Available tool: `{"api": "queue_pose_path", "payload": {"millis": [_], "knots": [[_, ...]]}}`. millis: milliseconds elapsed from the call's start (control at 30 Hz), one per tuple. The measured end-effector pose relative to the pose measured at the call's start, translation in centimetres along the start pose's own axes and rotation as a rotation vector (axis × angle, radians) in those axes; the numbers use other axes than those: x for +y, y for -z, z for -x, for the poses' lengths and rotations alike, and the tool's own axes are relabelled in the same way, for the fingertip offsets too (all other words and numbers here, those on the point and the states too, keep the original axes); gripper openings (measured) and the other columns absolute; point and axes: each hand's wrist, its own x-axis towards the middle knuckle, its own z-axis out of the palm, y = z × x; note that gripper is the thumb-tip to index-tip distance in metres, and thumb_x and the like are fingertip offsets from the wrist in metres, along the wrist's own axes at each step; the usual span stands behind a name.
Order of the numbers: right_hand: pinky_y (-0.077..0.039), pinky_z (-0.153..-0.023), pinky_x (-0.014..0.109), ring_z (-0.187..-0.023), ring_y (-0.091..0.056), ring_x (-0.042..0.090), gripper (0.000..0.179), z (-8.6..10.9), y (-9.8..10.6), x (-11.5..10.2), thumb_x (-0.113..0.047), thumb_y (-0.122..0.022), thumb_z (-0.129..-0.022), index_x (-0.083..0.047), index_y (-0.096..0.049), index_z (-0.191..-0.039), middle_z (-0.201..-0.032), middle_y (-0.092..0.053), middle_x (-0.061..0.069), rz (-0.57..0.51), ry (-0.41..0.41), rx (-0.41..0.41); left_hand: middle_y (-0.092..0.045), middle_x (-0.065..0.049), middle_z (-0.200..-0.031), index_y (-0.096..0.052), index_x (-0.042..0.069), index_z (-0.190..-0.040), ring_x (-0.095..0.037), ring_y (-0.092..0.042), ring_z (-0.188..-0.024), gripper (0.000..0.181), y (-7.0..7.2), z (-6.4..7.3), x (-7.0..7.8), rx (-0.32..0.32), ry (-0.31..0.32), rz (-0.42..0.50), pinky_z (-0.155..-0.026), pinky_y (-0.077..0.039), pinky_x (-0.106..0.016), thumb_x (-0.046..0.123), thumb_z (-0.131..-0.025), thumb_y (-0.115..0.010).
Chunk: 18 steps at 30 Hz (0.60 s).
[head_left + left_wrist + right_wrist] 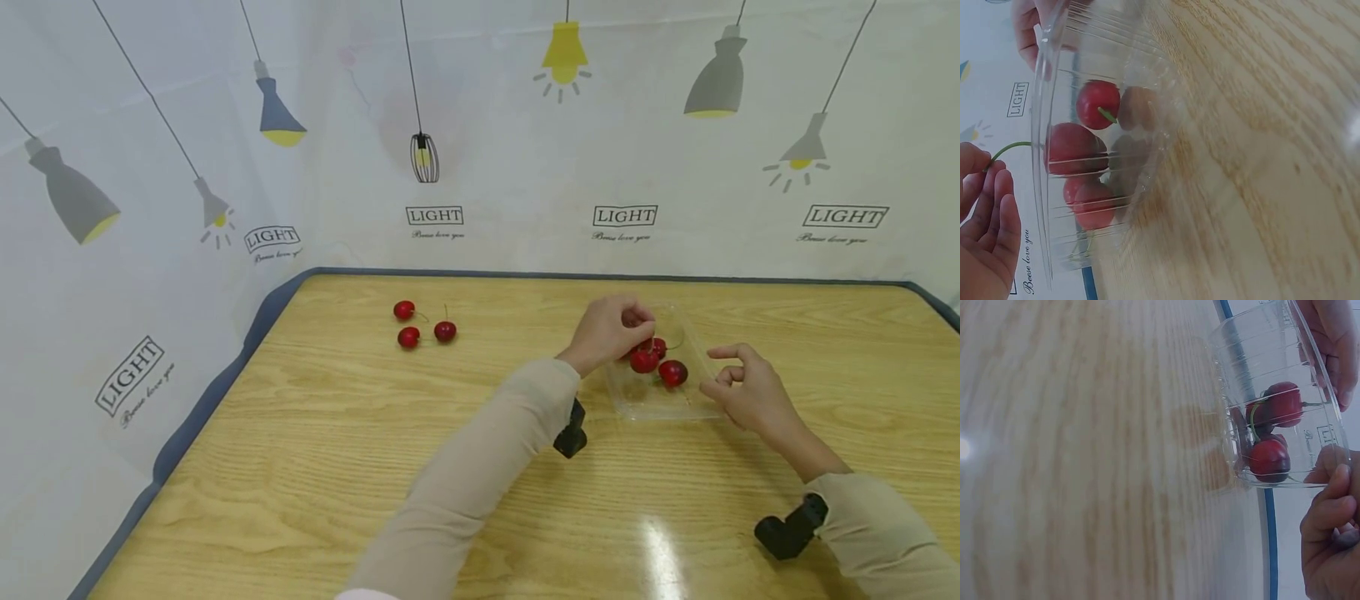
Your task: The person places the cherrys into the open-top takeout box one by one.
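Observation:
A clear plastic box [626, 408] stands on the table with several red cherries inside its walls. My left hand [611, 332] is over its far left side, thumb and fingertips pinching the green stem [1013, 145] of a cherry [1072, 150]. That cherry hangs by its stem inside the box, close to another cherry [672, 373]. On the opposite side, my right hand [753, 392] holds the box's right rim between thumb and finger, as the right wrist view shows at the rim [1334, 440].
Three more cherries with stems, among them one at the front [408, 337], lie in a loose group on the wooden table [300, 467], left of the box. A white curtain [510, 167] printed with lamps hangs behind the table's far edge.

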Motion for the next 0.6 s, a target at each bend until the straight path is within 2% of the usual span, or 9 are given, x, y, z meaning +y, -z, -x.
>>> {"api": "queue_pose_path", "payload": {"millis": [200,600], "knots": [[-0.031,-0.032,0.028,-0.033,-0.031,0.010,0.042,-0.1,0.0,0.1,-0.007,-0.052,-0.086,0.007,-0.033,-0.121,-0.060,-0.049,0.008,0.006,0.003,0.003,-0.058,0.010,-0.074,-0.065,0.014,-0.086,0.001,-0.051,-0.066,0.006,-0.4,0.0,-0.1,-0.016,0.021,0.004,-0.058,-0.040,-0.011,0.018,-0.084,-0.061],[-0.031,-0.032,0.027,-0.034,-0.031,0.008,0.042,-0.1,0.0,0.1,-0.006,-0.052,-0.085,0.008,-0.033,-0.120,-0.059,-0.048,0.003,-0.005,0.004,0.004,-0.058,0.010,-0.074,-0.064,0.015,-0.086,0.001,-0.052,-0.065,0.006,-1.2,0.2,-0.6,-0.031,0.018,0.007,-0.056,-0.041,-0.011,0.019,-0.084,-0.061]]}}
